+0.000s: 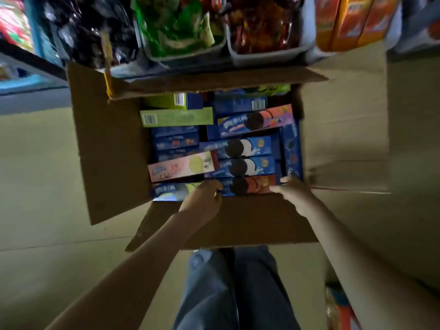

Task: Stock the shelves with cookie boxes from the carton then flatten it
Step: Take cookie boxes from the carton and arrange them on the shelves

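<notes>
An open brown carton (pixel 112 151) stands on the floor with all flaps spread, filled with several cookie boxes, mostly blue, some green and pink. Nearest me lies a blue and orange cookie box (pixel 247 186). My left hand (pixel 202 201) touches its left end with bent fingers. My right hand (pixel 294 192) holds its right end, fingers over the top edge. Both hands reach over the near flap (pixel 238 225). The box still lies in the carton.
Shelf bins of bagged snacks (pixel 181 27) and orange boxes (pixel 352 22) stand just beyond the carton. A pale floor lies on both sides. My legs in jeans (pixel 233 289) are below the near flap. Packaged goods (pixel 338 308) sit at the lower right.
</notes>
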Action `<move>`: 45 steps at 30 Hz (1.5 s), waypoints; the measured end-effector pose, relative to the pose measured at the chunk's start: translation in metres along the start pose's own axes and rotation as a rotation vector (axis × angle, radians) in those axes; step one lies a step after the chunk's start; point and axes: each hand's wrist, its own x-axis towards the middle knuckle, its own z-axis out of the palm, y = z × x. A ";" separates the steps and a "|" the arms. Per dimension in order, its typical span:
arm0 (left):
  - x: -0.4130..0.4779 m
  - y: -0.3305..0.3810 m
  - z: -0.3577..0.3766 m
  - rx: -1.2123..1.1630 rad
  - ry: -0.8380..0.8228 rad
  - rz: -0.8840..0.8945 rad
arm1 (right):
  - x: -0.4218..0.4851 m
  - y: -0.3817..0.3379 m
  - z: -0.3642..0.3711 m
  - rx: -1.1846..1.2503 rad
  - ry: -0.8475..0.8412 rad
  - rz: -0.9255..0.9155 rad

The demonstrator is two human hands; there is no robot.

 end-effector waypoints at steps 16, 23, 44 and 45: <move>0.014 0.036 0.028 0.067 0.049 -0.003 | 0.016 -0.001 0.014 0.213 -0.127 -0.232; -0.069 0.110 -0.039 0.195 0.081 0.150 | -0.115 -0.031 -0.034 0.226 0.103 -0.289; -0.416 0.303 -0.359 0.423 0.978 0.649 | -0.599 -0.203 -0.249 0.360 0.098 -1.005; -0.429 0.306 -0.371 0.427 1.011 0.640 | -0.617 -0.212 -0.251 0.351 0.101 -1.041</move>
